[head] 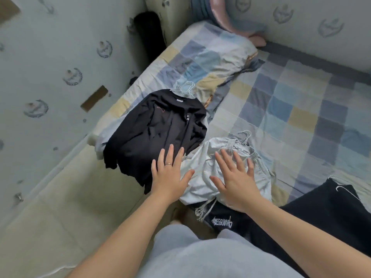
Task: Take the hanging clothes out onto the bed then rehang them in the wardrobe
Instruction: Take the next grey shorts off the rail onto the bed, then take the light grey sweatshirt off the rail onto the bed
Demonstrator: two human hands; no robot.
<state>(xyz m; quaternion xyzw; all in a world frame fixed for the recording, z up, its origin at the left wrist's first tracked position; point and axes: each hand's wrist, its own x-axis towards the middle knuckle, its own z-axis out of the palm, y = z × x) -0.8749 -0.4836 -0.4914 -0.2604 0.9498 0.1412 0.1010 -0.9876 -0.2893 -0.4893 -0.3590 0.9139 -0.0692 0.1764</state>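
Black shirt [160, 125] and grey garment [202, 157] on checked bed [301, 109]

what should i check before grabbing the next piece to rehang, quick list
1. Left hand free: ok, open, holds nothing.
2. Right hand free: ok, open over the grey garment.
3. Black shirt on its hanger: ok, hook shows above the collar.
4. Grey garment's hanger hooks reachable: ok, uncovered at its top edge.
5. Black shirt fully on the bed: not ok, its hem hangs past the mattress edge.
6. Wardrobe rail free: cannot tell, out of view.
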